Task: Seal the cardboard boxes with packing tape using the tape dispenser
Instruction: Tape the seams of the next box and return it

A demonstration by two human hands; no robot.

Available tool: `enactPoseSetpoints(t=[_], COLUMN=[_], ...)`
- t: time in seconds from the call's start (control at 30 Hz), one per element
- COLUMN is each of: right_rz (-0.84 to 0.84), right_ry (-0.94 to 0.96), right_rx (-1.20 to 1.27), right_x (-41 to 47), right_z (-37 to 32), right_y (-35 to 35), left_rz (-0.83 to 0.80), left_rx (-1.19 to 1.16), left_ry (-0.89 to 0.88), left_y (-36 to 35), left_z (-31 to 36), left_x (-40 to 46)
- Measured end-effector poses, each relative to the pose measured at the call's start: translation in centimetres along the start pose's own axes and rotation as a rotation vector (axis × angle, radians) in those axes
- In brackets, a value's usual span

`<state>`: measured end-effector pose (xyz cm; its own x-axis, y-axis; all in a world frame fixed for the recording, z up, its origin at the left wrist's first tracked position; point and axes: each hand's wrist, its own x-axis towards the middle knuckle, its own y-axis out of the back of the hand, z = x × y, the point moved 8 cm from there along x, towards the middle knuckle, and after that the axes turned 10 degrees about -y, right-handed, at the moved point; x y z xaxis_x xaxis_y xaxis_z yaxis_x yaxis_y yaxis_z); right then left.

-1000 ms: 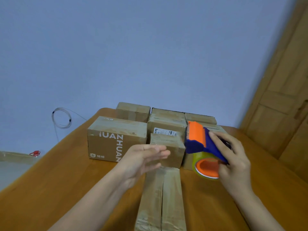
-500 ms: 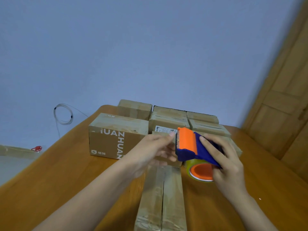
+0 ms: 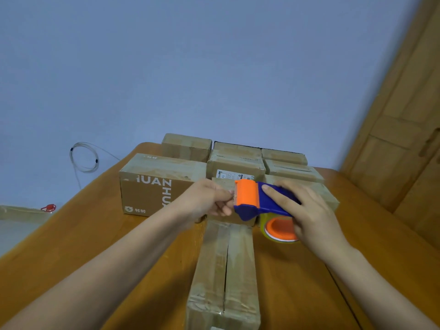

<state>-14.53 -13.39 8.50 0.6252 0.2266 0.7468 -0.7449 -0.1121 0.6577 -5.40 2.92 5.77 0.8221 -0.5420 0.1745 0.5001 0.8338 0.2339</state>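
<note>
I see a wooden table [image 3: 100, 246] bearing a long cardboard box [image 3: 223, 270] at 6 o'clock, clustered boxes [image 3: 162, 182] at 12.

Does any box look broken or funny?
Nothing looks broken. The long box nearest the camera has an open gap between its top flaps; it isn't sealed there, and old tape on it looks wrinkled.

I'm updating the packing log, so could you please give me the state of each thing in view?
Long box: flaps closed, centre seam untaped.
Tape dispenser: lifted, held above the box's far end.
Right hand: grips the dispenser.
Left hand: pinches at the dispenser's front edge.
Stacked boxes: closed.
</note>
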Motion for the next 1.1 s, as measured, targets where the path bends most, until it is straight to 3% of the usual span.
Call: enactPoseSetpoints(t=[0.2, 0.37, 0.7, 1.1], right_rz=[-0.124, -0.217, -0.239, -0.228], right_ry=[-0.034, -0.052, -0.013, -0.047], right_rx=[-0.146, -0.177, -0.185, -0.149], right_x=[-2.6, -4.4, -4.8, -6.5], right_z=[4.3, 6.0, 6.1, 6.3], right_y=[-0.1, -0.4, -1.3, -3.4], left_rz=[0.090, 0.005, -0.066, 0.005], left_rx=[-0.013, -0.022, -0.156, -0.154], left_ry=[0.045, 0.124, 0.120, 0.167], left_y=[5.8, 6.5, 5.0, 4.6], left_z=[-3.2, -6.9, -9.2, -12.0], left_x=[-0.4, -1.0, -1.0, -0.7])
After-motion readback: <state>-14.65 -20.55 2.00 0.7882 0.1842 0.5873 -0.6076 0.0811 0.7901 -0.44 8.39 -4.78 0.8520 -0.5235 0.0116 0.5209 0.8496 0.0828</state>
